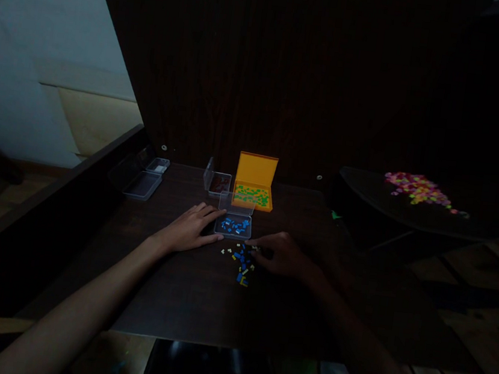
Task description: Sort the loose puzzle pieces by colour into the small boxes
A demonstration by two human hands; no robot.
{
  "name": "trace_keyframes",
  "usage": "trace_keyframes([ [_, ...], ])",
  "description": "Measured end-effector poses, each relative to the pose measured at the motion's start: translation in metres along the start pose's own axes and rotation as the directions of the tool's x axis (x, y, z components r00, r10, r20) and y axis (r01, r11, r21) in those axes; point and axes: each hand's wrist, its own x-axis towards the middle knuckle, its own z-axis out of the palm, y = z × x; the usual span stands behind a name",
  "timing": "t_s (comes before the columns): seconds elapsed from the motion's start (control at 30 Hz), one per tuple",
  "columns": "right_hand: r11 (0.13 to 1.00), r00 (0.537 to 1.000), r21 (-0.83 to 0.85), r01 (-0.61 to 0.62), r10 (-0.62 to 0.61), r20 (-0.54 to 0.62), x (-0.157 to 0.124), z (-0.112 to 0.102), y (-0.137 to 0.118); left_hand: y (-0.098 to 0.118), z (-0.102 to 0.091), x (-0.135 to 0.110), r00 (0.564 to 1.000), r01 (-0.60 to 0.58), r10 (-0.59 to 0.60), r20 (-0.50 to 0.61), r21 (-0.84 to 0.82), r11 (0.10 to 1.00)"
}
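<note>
A clear plastic box stands on the dark table with small blue pieces inside and its lid raised at the back. My left hand lies at the box's left side, fingers spread, the fingertips and thumb by its edge. Just in front of the box is a loose pile of small blue, yellow and whitish pieces. My right hand reaches in from the right over the pile's edge. Its index finger and thumb are slightly apart near the box's front right corner, and I make out no piece between them.
Behind the box stands an orange case, lid up, holding green pieces. Left of it is a clear box with dark reddish pieces. Another open clear box sits farther left. Pink and yellow pieces lie on a dark surface at right.
</note>
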Motion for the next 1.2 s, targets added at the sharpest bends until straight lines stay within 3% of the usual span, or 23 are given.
trace_keyframes([
  [0.1, 1.0, 0.999, -0.006, 0.005, -0.005, 0.038, 0.0, 0.001, 0.0, 0.001, 0.0, 0.0, 1.0, 0.002, -0.002, -0.002, -0.025, 1.0],
  [0.37, 0.999, 0.999, 0.026, 0.034, -0.034, 0.003, 0.001, 0.004, 0.001, -0.002, 0.005, -0.002, 0.999, 0.004, -0.006, -0.048, -0.051, 0.999],
  [0.73, 0.989, 0.989, -0.053, -0.136, 0.132, -0.067, 0.004, 0.011, -0.006, -0.001, 0.006, -0.004, 0.996, 0.003, -0.007, -0.088, -0.052, 0.999],
  [1.2, 0.979, 0.981, -0.091, -0.181, 0.173, -0.088, 0.006, 0.015, -0.013, -0.001, 0.008, -0.003, 0.996, -0.024, 0.021, -0.092, -0.032, 0.999],
])
